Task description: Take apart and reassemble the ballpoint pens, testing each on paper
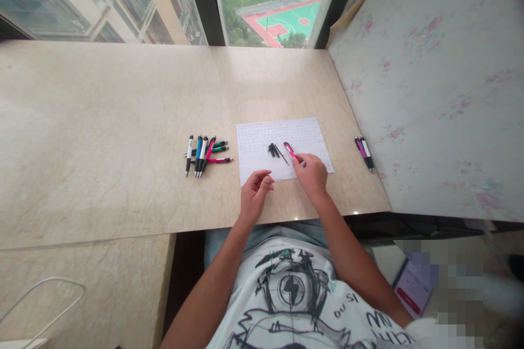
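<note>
My right hand [311, 175] pinches a pink pen barrel [290, 149] between thumb and fingers over the right part of a lined, written sheet of paper [254, 158]. Left of the barrel, on the paper, lie a thin dark pen refill [282, 154] and a few short black pen parts [273, 150]. My left hand [256, 192] rests at the sheet's near edge, its fingers loosely curled and the thumb slightly apart from them. I see nothing held in it, though the inside of its palm is hidden.
Left of the paper, several pens [200, 155] in white, blue, pink and green lie in an overlapping pile. A purple pen [362, 148] and a white pen [367, 152] lie by the right wall [434, 92]. Windows border the tabletop [123, 120] at the back. A white cable [61, 279] curves lower left.
</note>
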A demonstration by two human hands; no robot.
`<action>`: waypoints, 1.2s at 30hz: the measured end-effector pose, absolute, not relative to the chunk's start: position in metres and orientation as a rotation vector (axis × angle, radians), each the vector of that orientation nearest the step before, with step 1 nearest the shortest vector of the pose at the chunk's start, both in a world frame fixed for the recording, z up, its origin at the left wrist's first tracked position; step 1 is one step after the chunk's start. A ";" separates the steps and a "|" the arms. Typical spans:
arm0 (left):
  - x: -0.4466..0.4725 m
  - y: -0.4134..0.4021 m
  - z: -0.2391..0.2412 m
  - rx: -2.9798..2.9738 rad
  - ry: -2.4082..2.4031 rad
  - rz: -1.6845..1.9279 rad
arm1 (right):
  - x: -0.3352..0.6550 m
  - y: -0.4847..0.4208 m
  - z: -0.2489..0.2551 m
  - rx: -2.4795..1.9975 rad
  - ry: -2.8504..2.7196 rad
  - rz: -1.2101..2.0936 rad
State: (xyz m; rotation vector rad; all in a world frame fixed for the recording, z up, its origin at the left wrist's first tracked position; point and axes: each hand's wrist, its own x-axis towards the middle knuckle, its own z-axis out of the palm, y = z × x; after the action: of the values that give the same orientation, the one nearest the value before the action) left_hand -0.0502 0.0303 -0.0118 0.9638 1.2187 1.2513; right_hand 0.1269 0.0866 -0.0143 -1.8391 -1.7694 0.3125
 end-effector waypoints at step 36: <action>-0.047 0.025 -0.013 1.436 1.266 1.040 | 0.099 0.041 -0.021 -1.506 -1.597 0.689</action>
State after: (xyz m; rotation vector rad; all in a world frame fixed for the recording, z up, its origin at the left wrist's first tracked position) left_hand -0.0466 0.0247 -0.0129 1.4362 1.2656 1.0399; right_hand 0.0992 0.0407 -0.0210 -1.5062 -1.5968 0.6892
